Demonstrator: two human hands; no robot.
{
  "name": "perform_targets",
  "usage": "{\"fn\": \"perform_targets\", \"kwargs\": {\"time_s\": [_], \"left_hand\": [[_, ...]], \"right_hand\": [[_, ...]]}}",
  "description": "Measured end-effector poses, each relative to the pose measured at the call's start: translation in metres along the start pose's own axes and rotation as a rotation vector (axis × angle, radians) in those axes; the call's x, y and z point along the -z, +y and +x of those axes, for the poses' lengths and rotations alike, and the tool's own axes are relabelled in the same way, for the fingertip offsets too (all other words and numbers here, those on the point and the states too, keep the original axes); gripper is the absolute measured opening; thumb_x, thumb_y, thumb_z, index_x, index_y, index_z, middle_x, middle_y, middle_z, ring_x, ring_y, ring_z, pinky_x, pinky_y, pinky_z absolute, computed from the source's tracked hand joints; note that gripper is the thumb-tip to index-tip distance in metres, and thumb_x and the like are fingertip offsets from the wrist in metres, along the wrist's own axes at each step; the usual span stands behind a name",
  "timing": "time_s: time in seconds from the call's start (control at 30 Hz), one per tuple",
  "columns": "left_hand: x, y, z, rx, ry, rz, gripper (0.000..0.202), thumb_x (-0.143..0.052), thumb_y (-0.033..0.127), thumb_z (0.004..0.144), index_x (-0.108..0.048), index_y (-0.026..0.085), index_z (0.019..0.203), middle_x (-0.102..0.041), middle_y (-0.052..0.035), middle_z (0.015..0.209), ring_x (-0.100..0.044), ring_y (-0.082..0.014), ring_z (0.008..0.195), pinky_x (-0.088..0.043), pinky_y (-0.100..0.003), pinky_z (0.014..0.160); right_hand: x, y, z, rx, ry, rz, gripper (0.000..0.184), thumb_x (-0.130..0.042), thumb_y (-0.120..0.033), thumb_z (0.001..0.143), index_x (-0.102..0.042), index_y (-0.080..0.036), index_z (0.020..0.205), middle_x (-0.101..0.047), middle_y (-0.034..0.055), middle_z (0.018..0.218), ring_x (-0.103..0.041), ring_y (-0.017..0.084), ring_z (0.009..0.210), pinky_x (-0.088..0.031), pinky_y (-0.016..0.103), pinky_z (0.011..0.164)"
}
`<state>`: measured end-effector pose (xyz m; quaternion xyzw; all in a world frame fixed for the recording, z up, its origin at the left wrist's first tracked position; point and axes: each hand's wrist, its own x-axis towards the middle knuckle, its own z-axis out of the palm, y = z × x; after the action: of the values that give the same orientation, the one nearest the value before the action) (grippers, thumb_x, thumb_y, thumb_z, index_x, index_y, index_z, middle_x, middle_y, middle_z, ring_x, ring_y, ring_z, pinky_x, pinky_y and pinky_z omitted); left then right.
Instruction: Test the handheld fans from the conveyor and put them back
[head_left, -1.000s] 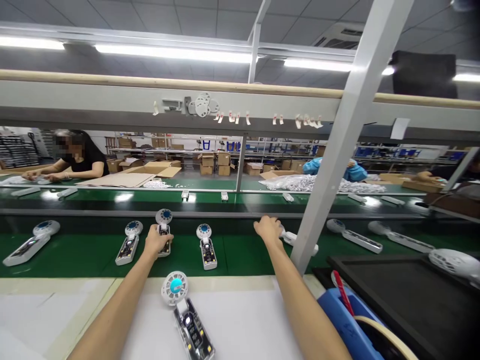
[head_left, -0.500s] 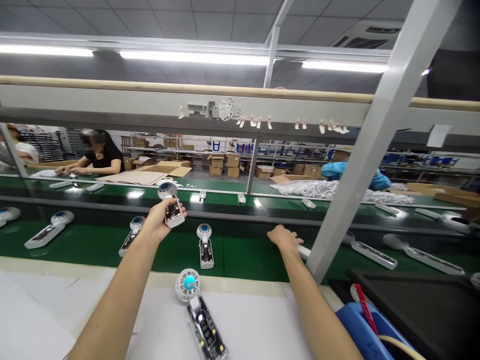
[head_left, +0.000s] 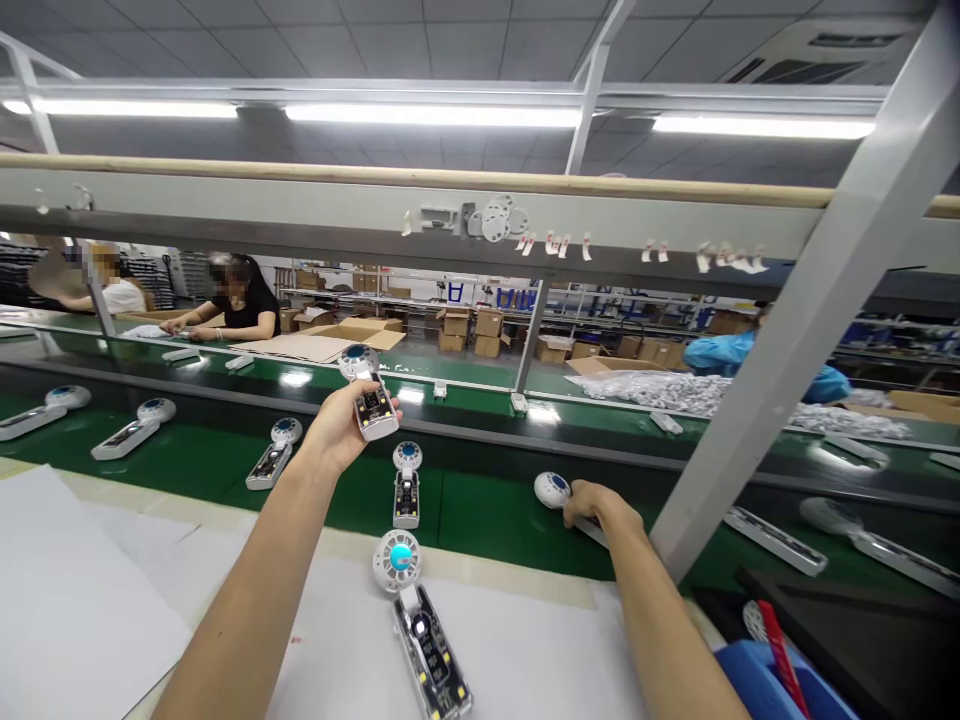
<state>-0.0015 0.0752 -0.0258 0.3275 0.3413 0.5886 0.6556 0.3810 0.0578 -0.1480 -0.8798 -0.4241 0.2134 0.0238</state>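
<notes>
My left hand [head_left: 346,425] is closed around a white handheld fan [head_left: 377,412] with a round head and an uncovered circuit board in its handle, held above the green belt. On the right, my right hand [head_left: 596,505] is closed on the handle of another handheld fan [head_left: 552,489], whose round head points up and left. This one rests on the belt, its handle partly hidden by my fingers. Between my arms, a handheld fan with a turquoise centre [head_left: 431,650] lies on the white worktop, its board facing up. A further fan [head_left: 406,490] lies on the belt beyond it.
More fans lie along the green belt [head_left: 480,520] on both sides. A slanted metal post [head_left: 795,300] rises just right of my right hand. A blue bin [head_left: 772,680] with a red-handled tool stands at lower right. Co-workers sit across the line, near cardboard and a heap of white parts [head_left: 675,392].
My right hand has gone from reaching over the belt with spread fingers to gripping a fan there. My left hand still holds its fan. The view has turned slightly left.
</notes>
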Motion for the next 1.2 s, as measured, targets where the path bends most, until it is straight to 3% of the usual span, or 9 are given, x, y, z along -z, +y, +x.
{"fn": "perform_targets", "kwargs": {"time_s": [0.1,0.37,0.5,0.63,0.77,0.9,1.0,1.2], "left_hand": [[-0.002,0.001,-0.003,0.002,-0.002,0.002,0.008,-0.055,0.008,0.085,-0.061,0.007,0.091,-0.070,-0.0120,0.075,-0.070,-0.0210,0.062,-0.061,-0.033,0.057],[-0.005,0.003,-0.008,-0.014,-0.013,0.009,0.005,-0.055,0.007,0.085,-0.059,0.008,0.088,-0.069,-0.0121,0.074,-0.071,-0.0228,0.063,-0.061,-0.035,0.059],[-0.002,0.001,-0.004,-0.069,-0.019,0.005,0.012,-0.052,0.001,0.081,-0.057,0.010,0.086,-0.069,-0.0101,0.075,-0.071,-0.0208,0.065,-0.061,-0.033,0.061],[-0.003,-0.004,-0.003,-0.111,-0.052,0.004,0.018,-0.054,-0.001,0.077,-0.057,0.012,0.089,-0.071,-0.0100,0.084,-0.072,-0.0199,0.072,-0.061,-0.032,0.066],[-0.009,-0.008,-0.012,-0.088,-0.140,0.020,0.019,-0.058,0.001,0.075,-0.057,0.012,0.091,-0.072,-0.0124,0.088,-0.073,-0.0249,0.084,-0.063,-0.037,0.070],[-0.015,-0.012,-0.022,-0.063,-0.226,0.051,0.028,-0.060,0.000,0.074,-0.058,0.012,0.099,-0.071,-0.0138,0.101,-0.072,-0.0237,0.084,-0.063,-0.037,0.069],[-0.018,-0.015,-0.027,-0.121,-0.335,0.120,0.041,-0.062,0.002,0.074,-0.054,0.015,0.112,-0.070,-0.0098,0.102,-0.070,-0.0191,0.076,-0.062,-0.033,0.063],[-0.019,-0.016,-0.034,-0.197,-0.554,0.226,0.062,-0.068,0.011,0.074,-0.041,0.020,0.129,-0.068,-0.0049,0.095,-0.069,-0.0180,0.069,-0.057,-0.028,0.057]], "right_hand": [[-0.003,-0.001,0.002,-0.040,-0.096,-0.019,0.028,-0.065,-0.031,0.096,-0.063,-0.014,0.118,-0.066,0.0079,0.113,-0.067,0.020,0.097,-0.058,0.040,0.084],[-0.023,-0.023,0.008,0.069,-0.169,0.191,0.029,-0.064,-0.035,0.097,-0.062,-0.014,0.117,-0.066,0.0062,0.106,-0.066,0.016,0.086,-0.058,0.033,0.074],[-0.032,-0.035,0.004,0.088,-0.223,0.395,0.029,-0.063,-0.032,0.097,-0.062,-0.014,0.119,-0.066,0.0072,0.111,-0.066,0.018,0.091,-0.059,0.035,0.077],[-0.026,-0.047,-0.006,0.180,-0.273,0.715,0.029,-0.061,-0.035,0.099,-0.062,-0.013,0.118,-0.066,0.0068,0.107,-0.067,0.016,0.087,-0.059,0.033,0.074],[-0.007,-0.064,-0.032,0.358,-0.340,1.049,0.025,-0.054,-0.034,0.102,-0.061,-0.012,0.112,-0.067,0.0052,0.097,-0.064,0.011,0.071,-0.055,0.024,0.061],[0.013,-0.083,-0.073,0.582,-0.305,1.297,0.026,-0.037,-0.017,0.098,-0.058,-0.010,0.112,-0.071,0.0129,0.102,-0.062,0.011,0.062,-0.053,0.023,0.052],[0.019,-0.095,-0.106,0.748,-0.214,1.403,0.036,-0.046,-0.013,0.086,-0.055,-0.013,0.121,-0.071,0.0123,0.111,-0.068,0.015,0.069,-0.060,0.027,0.057],[0.022,-0.104,-0.154,0.993,-0.063,1.432,0.078,-0.065,-0.019,0.074,-0.035,-0.024,0.147,-0.069,0.0049,0.111,-0.074,0.020,0.077,-0.065,0.036,0.065]]}}
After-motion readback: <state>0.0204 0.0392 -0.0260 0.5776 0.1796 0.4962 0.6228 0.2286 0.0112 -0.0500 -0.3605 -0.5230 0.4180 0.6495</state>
